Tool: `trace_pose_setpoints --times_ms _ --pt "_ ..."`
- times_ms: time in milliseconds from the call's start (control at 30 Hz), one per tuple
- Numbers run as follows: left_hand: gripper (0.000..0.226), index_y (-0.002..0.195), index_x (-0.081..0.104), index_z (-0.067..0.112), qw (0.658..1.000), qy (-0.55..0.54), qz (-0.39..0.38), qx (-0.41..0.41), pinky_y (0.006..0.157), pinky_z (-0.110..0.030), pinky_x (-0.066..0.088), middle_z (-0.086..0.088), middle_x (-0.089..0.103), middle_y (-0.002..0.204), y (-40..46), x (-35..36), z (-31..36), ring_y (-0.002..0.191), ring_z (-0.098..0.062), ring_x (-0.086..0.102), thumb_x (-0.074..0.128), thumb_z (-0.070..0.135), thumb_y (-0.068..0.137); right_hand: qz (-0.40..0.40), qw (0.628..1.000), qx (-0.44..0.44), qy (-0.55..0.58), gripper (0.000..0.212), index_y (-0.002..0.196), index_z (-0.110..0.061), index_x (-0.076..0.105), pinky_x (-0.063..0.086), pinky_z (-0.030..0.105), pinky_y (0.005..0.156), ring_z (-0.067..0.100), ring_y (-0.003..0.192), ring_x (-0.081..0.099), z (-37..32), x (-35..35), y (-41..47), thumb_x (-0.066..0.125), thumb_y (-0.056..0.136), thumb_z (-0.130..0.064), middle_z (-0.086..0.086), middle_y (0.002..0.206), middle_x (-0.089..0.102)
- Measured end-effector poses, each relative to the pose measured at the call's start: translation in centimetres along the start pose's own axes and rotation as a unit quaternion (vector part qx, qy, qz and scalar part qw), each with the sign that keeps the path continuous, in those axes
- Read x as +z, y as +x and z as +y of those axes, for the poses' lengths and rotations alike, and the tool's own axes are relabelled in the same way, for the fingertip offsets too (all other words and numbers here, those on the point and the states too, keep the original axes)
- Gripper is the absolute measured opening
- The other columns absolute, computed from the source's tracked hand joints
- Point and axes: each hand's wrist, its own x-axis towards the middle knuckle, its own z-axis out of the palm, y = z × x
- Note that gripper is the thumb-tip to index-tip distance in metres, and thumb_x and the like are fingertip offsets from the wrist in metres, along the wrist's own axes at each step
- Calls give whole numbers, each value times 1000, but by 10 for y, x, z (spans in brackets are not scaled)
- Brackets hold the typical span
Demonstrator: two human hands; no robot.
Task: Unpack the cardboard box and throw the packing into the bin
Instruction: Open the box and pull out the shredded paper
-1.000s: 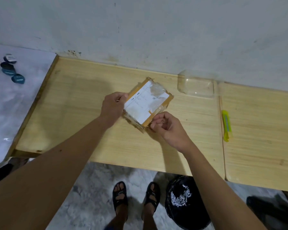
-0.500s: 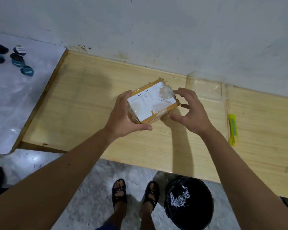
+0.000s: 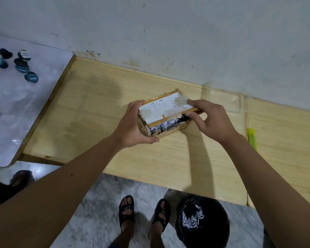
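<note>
Box (image 3: 166, 116), label unreadable, clamped in left grip (image 3: 132, 129) and right grip (image 3: 213, 120).

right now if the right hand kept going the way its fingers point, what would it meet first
The right hand points leftward along the cardboard box, whose top flap it already touches. Pushed on, it would probably meet the left hand holding the far side, though depth is unclear.
</note>
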Motion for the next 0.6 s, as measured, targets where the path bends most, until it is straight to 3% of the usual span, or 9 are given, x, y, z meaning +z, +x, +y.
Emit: trace_pose_setpoints --times_ms 100,167,267,367,467,600 --pt "134 151 35 1 999 14 -3 35 111 -17 34 -11 42 148 5 -3 -3 138 -25 44 91 65 47 43 998 -38 10 29 116 -12 74 56 27 80 19 86 65 -5 -5 22 73 96 -34 4 104 64" --pt "133 150 37 1 999 16 -3 52 113 -22 36 -11 45 146 7 -7 -6 136 -26 46 95 62 47 62 997 -48 27 25 111 -11 74 56 26 82 18 93 65 -8 -7 41 73 97 -31 4 105 64" --pt "137 154 34 11 1000 -3 1 29 114 -29 38 -5 44 143 8 -9 -3 134 -19 46 101 58 44 55 996 -23 67 20 105 -10 68 61 37 87 15 95 72 -11 -6 67 69 99 -29 1 100 74" --pt "139 156 32 14 999 -33 14 -1 115 -33 40 -2 45 143 4 -5 -3 135 -16 48 103 54 44 54 996 3 76 19 99 -14 58 60 46 80 21 85 74 -12 0 89 68 98 -30 5 88 74" --pt "141 160 29 14 998 -55 17 -9 120 -39 38 1 45 151 3 -3 -11 143 -15 46 104 52 46 56 995 34 77 19 100 -17 56 57 48 75 25 79 69 -9 4 109 69 97 -30 6 87 71" --pt "140 162 26 22 998 -60 -6 -11 120 -49 39 4 42 158 8 -9 -16 147 -14 43 99 61 49 8 983 97 153 27 109 -17 60 59 54 82 27 82 67 7 8 125 78 89 -19 3 92 66"
